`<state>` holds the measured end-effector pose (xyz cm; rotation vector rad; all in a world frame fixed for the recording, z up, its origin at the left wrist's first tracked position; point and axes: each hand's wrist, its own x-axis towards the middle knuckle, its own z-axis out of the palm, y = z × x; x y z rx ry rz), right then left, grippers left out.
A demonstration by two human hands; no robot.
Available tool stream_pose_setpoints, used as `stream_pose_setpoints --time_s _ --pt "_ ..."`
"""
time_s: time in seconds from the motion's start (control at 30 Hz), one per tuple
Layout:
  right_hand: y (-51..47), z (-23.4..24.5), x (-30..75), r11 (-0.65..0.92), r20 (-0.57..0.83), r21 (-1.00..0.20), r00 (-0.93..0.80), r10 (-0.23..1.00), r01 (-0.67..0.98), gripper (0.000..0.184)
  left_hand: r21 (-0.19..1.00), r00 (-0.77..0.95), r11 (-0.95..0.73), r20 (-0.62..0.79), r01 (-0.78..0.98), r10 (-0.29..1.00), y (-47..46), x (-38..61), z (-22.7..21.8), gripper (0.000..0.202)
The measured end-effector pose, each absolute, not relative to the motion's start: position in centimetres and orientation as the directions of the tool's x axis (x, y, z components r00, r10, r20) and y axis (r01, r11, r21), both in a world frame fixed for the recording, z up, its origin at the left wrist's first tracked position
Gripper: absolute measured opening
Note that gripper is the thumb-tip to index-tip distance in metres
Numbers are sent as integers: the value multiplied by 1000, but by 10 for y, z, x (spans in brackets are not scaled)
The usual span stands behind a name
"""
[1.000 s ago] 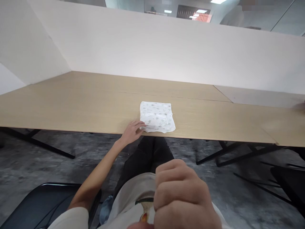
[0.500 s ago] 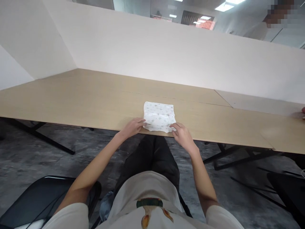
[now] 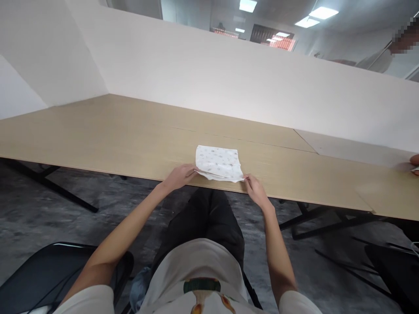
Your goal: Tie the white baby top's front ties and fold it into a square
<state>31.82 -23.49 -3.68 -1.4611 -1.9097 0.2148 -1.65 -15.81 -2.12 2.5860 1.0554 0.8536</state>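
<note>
A white cloth (image 3: 218, 160) with a small scattered print lies on the table near its front edge, straight ahead of me. Its near edge is drawn into a narrow fold running from side to side. My left hand (image 3: 181, 177) pinches the near left corner between thumb and fingers. At the near right corner, my right hand (image 3: 254, 188) is closed on the cloth in the same way. The far part of the cloth rests flat, slightly wrinkled.
The wooden table (image 3: 131, 135) runs across the view, with a white partition (image 3: 196, 78) behind it. Another person's hand (image 3: 415, 160) shows at the far right edge. Black chairs stand at lower left (image 3: 42, 274) and lower right (image 3: 393, 266).
My right hand has slid outward to the cloth's right corner and now pinches it. The near edge is pulled straighter into a fold. The view has shifted slightly.
</note>
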Motion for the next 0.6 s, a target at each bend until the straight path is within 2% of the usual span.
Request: stream_pose_setpoints --time_s 0.1,0.2,0.33,0.43,0.6 --pt "-228 -21 319 317 478 -568 -9 878 760 30 534 469 -640 435 553 769 -158 -13 -4 40" --pt "-198 1 319 308 523 -568 46 851 763 31 603 364 -567 435 562 823 -134 -5 10 41" --pt "-127 22 319 207 487 -584 135 863 785 29 688 225 -449 394 570 891 -73 11 12 32" --pt "-78 18 316 85 394 -612 211 895 786 29 687 141 -328 315 649 939 -33 23 0 27" --pt "-45 -18 308 -168 167 -608 331 929 776 24 592 86 -188 197 783 977 -14 30 -31 25"
